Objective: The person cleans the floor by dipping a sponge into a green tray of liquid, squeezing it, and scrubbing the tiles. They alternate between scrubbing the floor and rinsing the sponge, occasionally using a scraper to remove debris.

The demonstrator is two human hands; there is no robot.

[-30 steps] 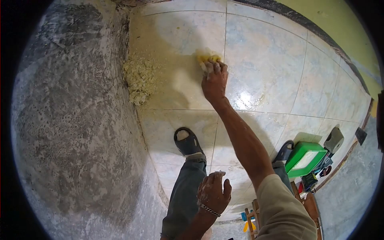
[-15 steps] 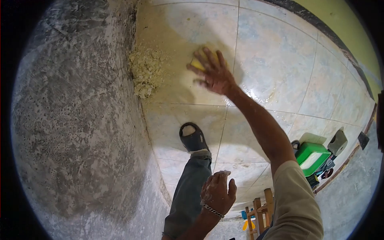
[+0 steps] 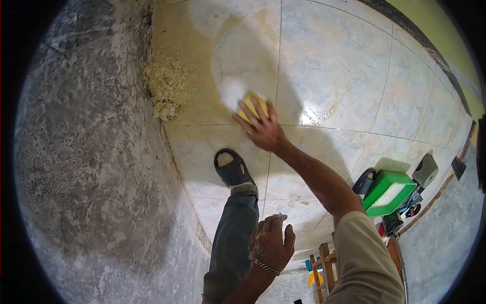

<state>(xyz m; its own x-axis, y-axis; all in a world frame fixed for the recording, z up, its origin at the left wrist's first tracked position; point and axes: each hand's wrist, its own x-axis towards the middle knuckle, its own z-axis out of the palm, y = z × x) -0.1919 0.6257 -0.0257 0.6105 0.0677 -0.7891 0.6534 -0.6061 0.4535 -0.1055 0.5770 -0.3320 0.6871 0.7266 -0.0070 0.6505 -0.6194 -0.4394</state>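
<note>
My right hand point(image 3: 263, 126) lies spread over a yellow sponge point(image 3: 256, 103) and presses it on the wet tile floor point(image 3: 324, 55), close to a grout line. Around the sponge runs a yellowish, cloudy film, with a paler wiped patch point(image 3: 243, 61) above it. My left hand point(image 3: 271, 243) hangs lower in the view, its back smeared with whitish residue and a chain bracelet at the wrist. Its fingers are loosely bent and the thumb stands apart; nothing shows in it, though the fingertips are partly hidden.
A heap of pale yellowish scraps point(image 3: 169, 88) lies against the rough grey wall point(image 3: 96, 137) at left. My sandalled foot point(image 3: 233, 167) stands on the tiles. At right are a green container point(image 3: 387, 195), another dark sandal point(image 3: 363, 181) and small items. Wooden furniture point(image 3: 324, 263) stands behind.
My right hand has drawn the sponge down the floor toward me, leaving a paler patch above. The view has shifted slightly; my left hand looks much the same.
</note>
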